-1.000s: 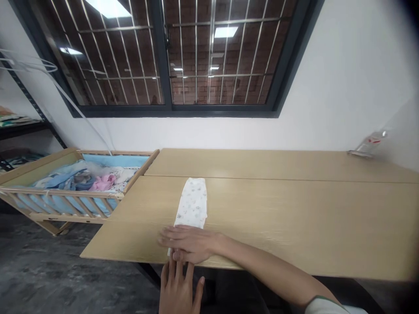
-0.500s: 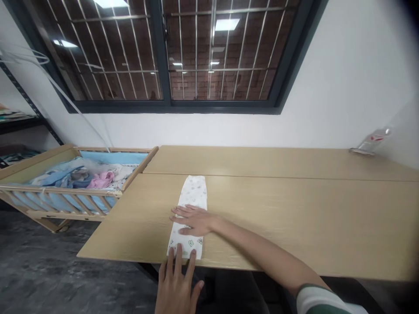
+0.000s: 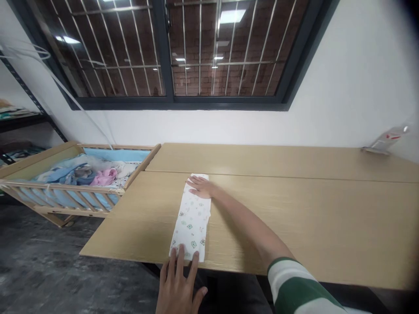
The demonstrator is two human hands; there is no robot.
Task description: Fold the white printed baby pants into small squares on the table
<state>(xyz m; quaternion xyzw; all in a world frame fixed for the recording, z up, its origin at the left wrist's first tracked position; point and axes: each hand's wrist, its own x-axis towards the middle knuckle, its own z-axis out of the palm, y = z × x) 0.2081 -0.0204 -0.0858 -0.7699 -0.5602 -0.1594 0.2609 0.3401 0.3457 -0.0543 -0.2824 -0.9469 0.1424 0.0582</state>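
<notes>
A long, narrow folded white cloth (image 3: 191, 222) with small printed figures lies lengthwise on the wooden table (image 3: 294, 209), from its near edge toward the middle seam. My left hand (image 3: 180, 283) rests at the near end, fingers stretched flat with the tips on the cloth. My right hand (image 3: 201, 186) lies flat and open on the far end of the cloth, arm stretched forward across the table in a green-and-white striped sleeve.
A wooden baby crib (image 3: 78, 185) with blue lining and a heap of blue, pink and white clothes stands to the left, against the table. A clear plastic bottle (image 3: 388, 139) lies at the table's far right by the wall. A barred window is ahead.
My right hand has slid along the cloth from its near end to its far end, flattening it. My left hand has stayed at the near end.
</notes>
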